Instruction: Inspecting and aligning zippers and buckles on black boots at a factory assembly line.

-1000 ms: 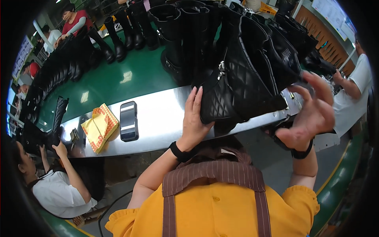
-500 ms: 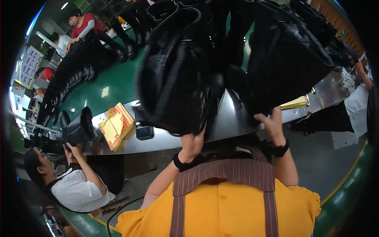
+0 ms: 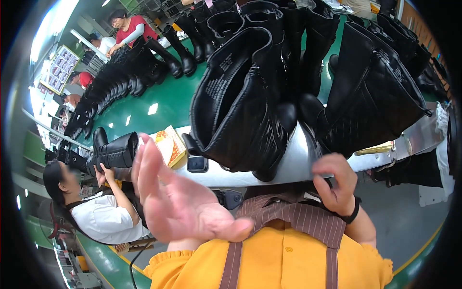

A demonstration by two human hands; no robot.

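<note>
Two tall black boots stand on the metal edge of the workbench in front of me. The left boot (image 3: 276, 120) leans its wide shaft toward me, its lining showing. The right boot (image 3: 358, 113) tilts its shaft to the right. My left hand (image 3: 185, 204) is raised close to the camera, palm up, fingers stretched out, holding nothing. Just below the right boot is my right hand (image 3: 339, 183), its fingers loosely bent and the thumb apart, with nothing seen between them; whether it touches the boot I cannot tell.
Yellow patterned paper (image 3: 173, 147) and a small dark box (image 3: 197, 164) lie left of the boots. More yellow sheets (image 3: 375, 148) lie at right. Several boots (image 3: 231, 24) stand behind on the green bench (image 3: 159, 113). A person (image 3: 101, 212) at left handles another boot (image 3: 115, 148).
My left hand has come away from beneath the left boot and risen toward the camera, opening. My right hand has drawn slightly lower, its fingers bending. The view has shifted, so the boots show more fully.
</note>
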